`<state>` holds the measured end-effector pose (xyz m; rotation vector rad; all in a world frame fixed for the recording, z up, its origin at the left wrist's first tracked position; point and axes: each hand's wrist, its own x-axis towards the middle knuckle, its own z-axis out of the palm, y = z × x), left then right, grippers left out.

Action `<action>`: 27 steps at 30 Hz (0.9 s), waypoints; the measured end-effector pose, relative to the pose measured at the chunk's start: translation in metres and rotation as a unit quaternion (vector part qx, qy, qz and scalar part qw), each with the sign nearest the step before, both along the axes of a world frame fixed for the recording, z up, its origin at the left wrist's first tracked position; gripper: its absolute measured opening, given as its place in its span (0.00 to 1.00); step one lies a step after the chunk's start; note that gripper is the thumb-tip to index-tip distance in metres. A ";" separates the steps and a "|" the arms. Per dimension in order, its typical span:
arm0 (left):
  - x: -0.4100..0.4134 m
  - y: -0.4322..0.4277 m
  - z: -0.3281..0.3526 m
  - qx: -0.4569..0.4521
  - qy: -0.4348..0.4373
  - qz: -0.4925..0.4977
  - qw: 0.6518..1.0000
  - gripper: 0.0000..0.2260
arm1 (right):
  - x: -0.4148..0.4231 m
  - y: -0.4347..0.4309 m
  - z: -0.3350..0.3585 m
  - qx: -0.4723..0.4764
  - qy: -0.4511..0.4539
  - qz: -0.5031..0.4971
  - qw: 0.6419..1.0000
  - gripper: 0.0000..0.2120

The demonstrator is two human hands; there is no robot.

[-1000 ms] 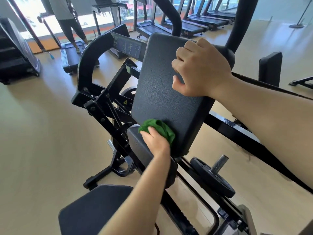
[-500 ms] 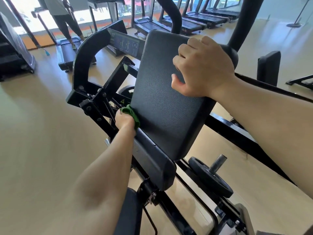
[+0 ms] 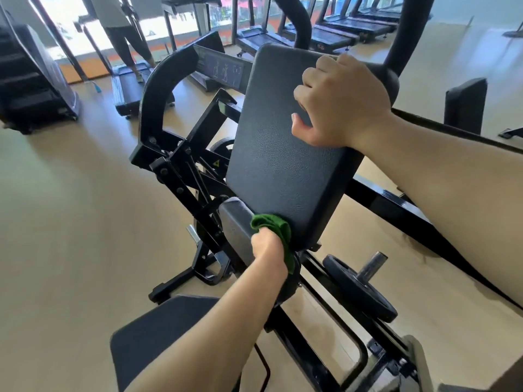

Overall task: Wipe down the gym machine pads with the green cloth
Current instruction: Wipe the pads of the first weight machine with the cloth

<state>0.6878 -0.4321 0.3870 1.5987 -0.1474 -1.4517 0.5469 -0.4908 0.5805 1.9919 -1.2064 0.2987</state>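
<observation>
At the far left of a sunlit gym floor stands a stair climber (image 3: 34,89), and beside it a person (image 3: 121,32) walks on a treadmill (image 3: 127,89) by the windows. In the foreground a black plate-loaded machine (image 3: 158,89) fills the view, its seat pad (image 3: 169,335) at the bottom. The wearer's left hand (image 3: 267,247) closes around a bunched green cloth (image 3: 276,226) and presses it to the lower left corner of the back pad (image 3: 283,154). That is where it meets the smaller lower pad (image 3: 235,219), so the aim is apparently to work the seam between the two. Farther right, the right hand (image 3: 339,100) hooks its curled fingers over the back pad's right edge near the top, thumb on the face. It seems to brace the pad against the push of the wipe. A weight plate (image 3: 359,287) sits on its peg at lower right. Most of the back pad's face lies above the cloth, and the seat pad lies apart from it.
</observation>
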 end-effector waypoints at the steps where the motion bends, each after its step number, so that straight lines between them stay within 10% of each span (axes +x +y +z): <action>1: -0.005 0.011 -0.001 0.002 0.016 -0.006 1.000 0.16 | 0.000 0.000 0.000 0.000 -0.001 0.001 1.000 0.22; 22: 0.053 -0.129 0.010 -0.103 -0.093 0.064 0.988 0.26 | 0.007 -0.008 -0.003 -0.078 -0.145 -0.170 0.972 0.20; 27: 0.072 -0.166 0.048 -0.232 -0.105 -0.060 0.965 0.09 | 0.007 -0.009 -0.003 -0.083 -0.135 -0.171 0.973 0.20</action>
